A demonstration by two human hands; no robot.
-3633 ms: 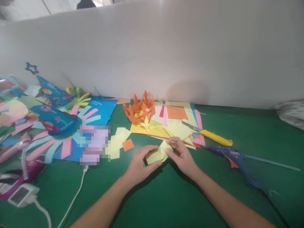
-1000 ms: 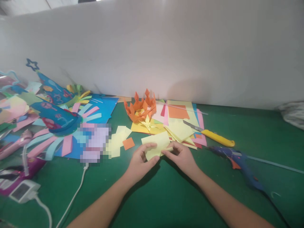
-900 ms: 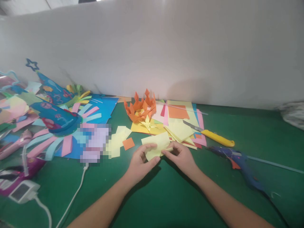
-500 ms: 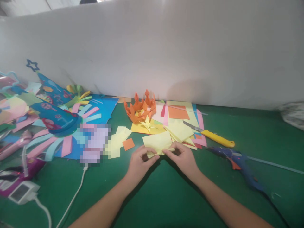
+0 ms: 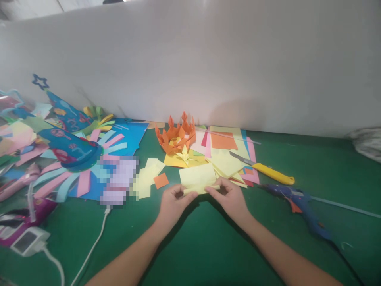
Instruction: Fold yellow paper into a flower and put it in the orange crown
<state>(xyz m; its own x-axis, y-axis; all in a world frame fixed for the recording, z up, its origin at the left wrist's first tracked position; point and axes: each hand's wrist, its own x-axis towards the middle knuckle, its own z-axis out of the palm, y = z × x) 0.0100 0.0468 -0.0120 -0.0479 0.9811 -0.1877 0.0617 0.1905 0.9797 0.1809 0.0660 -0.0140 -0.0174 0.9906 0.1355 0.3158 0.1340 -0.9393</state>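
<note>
Between both hands is a pale yellow sheet of paper (image 5: pixel 198 174), its near edge rolled or folded over into a narrow band. My left hand (image 5: pixel 175 201) pinches the left end of that band between thumb and fingers. At the right end, my right hand (image 5: pixel 230 197) grips it the same way. Just beyond lie more pale yellow sheets (image 5: pixel 228 163) in a loose pile. A yellow paper star flower (image 5: pixel 185 155) rests in front of an orange folded-paper crown (image 5: pixel 177 137). To the left of my left hand is a small orange paper square (image 5: pixel 161 181).
Right of my hands lie a yellow utility knife (image 5: pixel 274 173) with its blade out and a blue glue gun (image 5: pixel 306 210). Blue paper cone hats (image 5: pixel 71 147), a pixelated device (image 5: pixel 120 180) on a cable and a magenta glue gun (image 5: pixel 35 212) crowd the left. A pale wall (image 5: pixel 190 67) stands behind.
The near edge of the yellow paper is now turned over into a neater, straighter band. My left thumb has shifted slightly left along it.
</note>
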